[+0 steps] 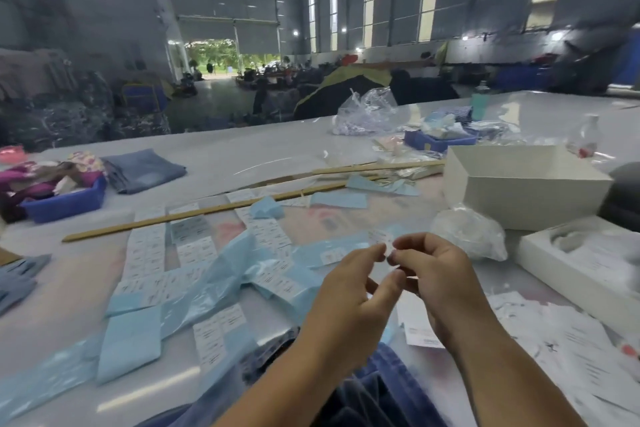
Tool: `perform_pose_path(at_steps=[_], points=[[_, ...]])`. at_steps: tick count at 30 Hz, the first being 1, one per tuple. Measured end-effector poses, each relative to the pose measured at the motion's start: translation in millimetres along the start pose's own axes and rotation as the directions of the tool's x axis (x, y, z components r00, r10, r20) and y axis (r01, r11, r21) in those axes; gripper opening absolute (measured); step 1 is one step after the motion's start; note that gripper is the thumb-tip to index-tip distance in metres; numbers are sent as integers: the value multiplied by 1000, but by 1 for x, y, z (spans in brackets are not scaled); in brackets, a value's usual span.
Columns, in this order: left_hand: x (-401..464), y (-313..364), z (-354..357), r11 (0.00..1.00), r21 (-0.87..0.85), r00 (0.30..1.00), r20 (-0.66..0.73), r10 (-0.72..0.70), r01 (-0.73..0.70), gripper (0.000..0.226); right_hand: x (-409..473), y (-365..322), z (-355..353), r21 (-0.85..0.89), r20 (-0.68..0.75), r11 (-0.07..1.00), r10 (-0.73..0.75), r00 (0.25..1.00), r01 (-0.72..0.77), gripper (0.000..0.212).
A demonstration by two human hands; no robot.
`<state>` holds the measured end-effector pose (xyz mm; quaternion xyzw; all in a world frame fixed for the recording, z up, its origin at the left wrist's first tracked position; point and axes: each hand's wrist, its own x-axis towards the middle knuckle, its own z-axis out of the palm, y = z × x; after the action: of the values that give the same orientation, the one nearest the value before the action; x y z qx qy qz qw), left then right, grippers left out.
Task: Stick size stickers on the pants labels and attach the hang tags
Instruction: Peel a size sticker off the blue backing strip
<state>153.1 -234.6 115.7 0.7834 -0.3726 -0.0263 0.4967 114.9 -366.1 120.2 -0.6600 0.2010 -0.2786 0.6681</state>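
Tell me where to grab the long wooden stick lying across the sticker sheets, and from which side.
Grip the wooden stick near its middle, from above, thumb and fingers across its narrow width. It lies flat on the sticker sheets, long and thin, so an end grip would probably let it tip.

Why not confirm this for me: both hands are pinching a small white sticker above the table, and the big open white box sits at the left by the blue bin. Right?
One detail is wrong. The head view shows the open white box at the right of the table, not by the left blue bin. The left hand and right hand do pinch a small white sticker together.
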Motion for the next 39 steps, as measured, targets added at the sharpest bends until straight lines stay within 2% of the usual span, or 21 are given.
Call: perform_pose_path(at_steps=[3, 6, 8, 10, 13, 17, 20, 25, 30, 34, 39], points=[[23, 2, 33, 1000, 21, 996, 91, -12, 10, 62, 15, 19, -33, 17, -110, 1000, 6, 994, -4, 25], [40, -4, 63, 993, 53, 978, 177, -111, 103, 70, 25, 43, -58, -27, -228, 1000, 6, 974, -12, 16], [51, -13, 75, 972, 174, 962, 193, -192, 159, 66, 27, 61, -66, -88, -259, 996, 0, 966, -23, 16], [65, -23, 80, 935, 262, 943, 169, -286, 237, 53, 26, 77, -69, -122, -268, 993, -31, 963, -2, 18], [79, -39, 82, 889, 237, 902, 90, -422, 392, 24, 18, 100, -68, -143, -283, 989, -66, 957, 26, 21], [74, -57, 83, 866, 78, 864, 67, -499, 494, 34, 7, 122, -59, -136, -305, 990, -74, 950, 34, 25], [76, -63, 80, 844, -66, 846, 77, -528, 533, 29, 12, 123, -53, -214, -303, 973, -153, 941, 89, 27], [75, -70, 90, 856, -82, 852, 182, -491, 510, 27, 15, 124, -51, -252, -296, 959, -203, 933, 129, 31], [75, -71, 92, 843, -187, 860, 189, -474, 505, 36, 17, 122, -55, -276, -307, 956, -188, 933, 101, 27], [72, -76, 96, 862, -84, 852, 228, -472, 500, 24, 16, 121, -53, -319, -304, 943, -200, 931, 98, 31], [70, -77, 105, 873, -9, 853, 222, -473, 487, 25, 19, 127, -55, -440, -298, 891, -265, 917, 114, 28]])
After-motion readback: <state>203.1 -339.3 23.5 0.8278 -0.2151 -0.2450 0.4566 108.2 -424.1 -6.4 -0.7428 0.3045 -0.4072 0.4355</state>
